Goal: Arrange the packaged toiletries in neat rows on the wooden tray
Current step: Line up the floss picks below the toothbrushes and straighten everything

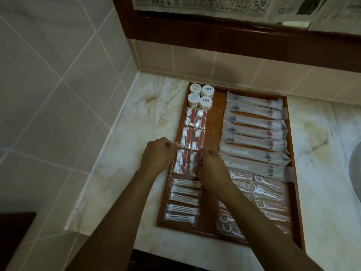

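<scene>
- Fingers of the left hand [159, 153] curl at the tray's left rim, tips pinching the upper left corner of the nearest vanity packet [180, 161]; fingers of the right hand [210, 165] are bent over the neighbouring packet's [193, 163] right edge, seemingly gripping it, though how firmly I cannot tell.
- Both packets lie at frame centre between the two hands, long axes running up the frame, away from the person. Each hand is at its own packet, so squaring them likely means nudging inward and up toward the pairs above.
- Nearest the bottom edge, the wooden tray [297, 212] sits on the marble desk [125, 153]. Its lower left holds cotton swab packets [182, 200] stacked crosswise; its lower right holds floss pick packets [271, 194], partly hidden by the right forearm.
- Further up on the left, two more pairs of red-striped packets [194, 127] stand in a column, fairly straight.
- Right of them, long toothbrush sleeves [254, 126] lie crosswise in a slightly fanned stack, some tips overhanging the right rim.
- Farthest, in the tray's upper left corner, four round white tubs [200, 95] sit two by two, touching.
</scene>
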